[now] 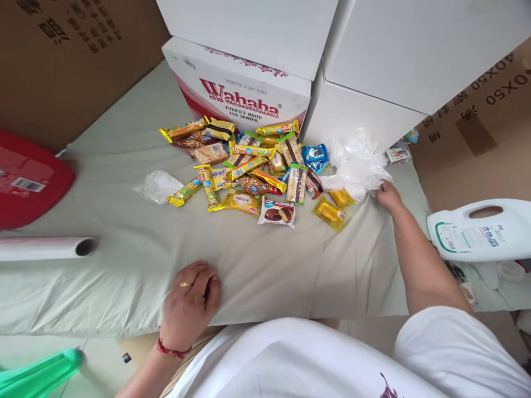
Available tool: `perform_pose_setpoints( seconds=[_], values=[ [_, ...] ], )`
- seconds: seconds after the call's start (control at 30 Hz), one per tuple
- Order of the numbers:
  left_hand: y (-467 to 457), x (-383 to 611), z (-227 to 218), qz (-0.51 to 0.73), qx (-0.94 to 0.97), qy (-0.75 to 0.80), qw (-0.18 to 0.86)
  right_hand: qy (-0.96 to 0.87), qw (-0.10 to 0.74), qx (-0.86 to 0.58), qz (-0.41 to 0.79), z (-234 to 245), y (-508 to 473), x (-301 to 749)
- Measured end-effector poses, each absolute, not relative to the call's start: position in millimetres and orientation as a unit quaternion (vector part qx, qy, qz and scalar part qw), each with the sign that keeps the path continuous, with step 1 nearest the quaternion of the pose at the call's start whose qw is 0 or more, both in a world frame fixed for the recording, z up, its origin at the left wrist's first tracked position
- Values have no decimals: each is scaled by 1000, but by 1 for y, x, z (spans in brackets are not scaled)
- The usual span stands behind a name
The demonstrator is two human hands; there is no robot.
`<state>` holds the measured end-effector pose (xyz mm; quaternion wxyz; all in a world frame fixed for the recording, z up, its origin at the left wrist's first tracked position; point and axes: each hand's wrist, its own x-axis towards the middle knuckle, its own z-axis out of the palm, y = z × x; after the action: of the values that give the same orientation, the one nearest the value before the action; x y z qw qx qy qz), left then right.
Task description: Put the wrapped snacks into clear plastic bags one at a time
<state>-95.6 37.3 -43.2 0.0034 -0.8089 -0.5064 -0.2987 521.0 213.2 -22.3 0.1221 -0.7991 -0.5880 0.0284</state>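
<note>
My left hand (191, 301) rests on the cloth-covered surface (265, 271) near its front edge, fingers curled loosely and nothing visible in them. At the right, my right hand (388, 195) has its fingers closed on the edge of a crumpled clear plastic bag (359, 163). Left of this bag lies a loose heap of packaged snacks. Among them are a chocolate pie packet (277, 212), a yellow-wrapped snack (329, 213), a blue packet (315, 157) and a puffed-grain bar (296, 184). A smaller crumpled clear wrapper (158, 186) sits at the heap's left side.
A Wahaha water carton (244, 99) and white boxes (369, 110) stand behind the snacks. On the right is a white detergent bottle (483, 229); on the left, a red container (29, 179) and a white roll (45, 248). Brown cartons (78, 72) flank both sides.
</note>
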Motion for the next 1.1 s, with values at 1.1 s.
perform_pose_setpoints(
  seconds=[1.1],
  values=[
    [38, -8, -10, -405, -319, -482, -709, -441, 453, -598, 493, -11, 34, 189]
  ],
)
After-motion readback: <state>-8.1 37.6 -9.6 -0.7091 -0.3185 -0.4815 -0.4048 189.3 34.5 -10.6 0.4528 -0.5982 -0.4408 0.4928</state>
